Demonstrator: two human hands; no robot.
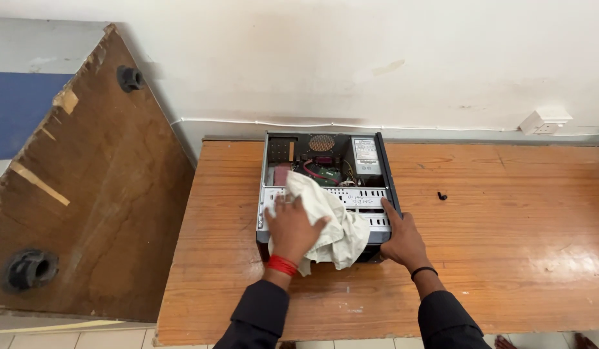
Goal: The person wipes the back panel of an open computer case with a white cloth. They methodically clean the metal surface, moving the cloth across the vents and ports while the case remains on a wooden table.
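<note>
An open black desktop computer case (383, 169) lies flat on a wooden table (506, 258), its boards and wires showing at the far end. A crumpled off-white cloth (341, 229) is draped over the case's near metal drive cage. My left hand (290, 226), with a red thread band at the wrist, presses flat on the cloth. My right hand (403, 239), wearing a thin black wristband, grips the near right corner of the case.
A small black screw-like piece (442, 196) lies on the table right of the case. A worn brown board (93, 194) with black fittings leans at the left. A white wall socket (544, 123) and a thin cable run along the wall behind.
</note>
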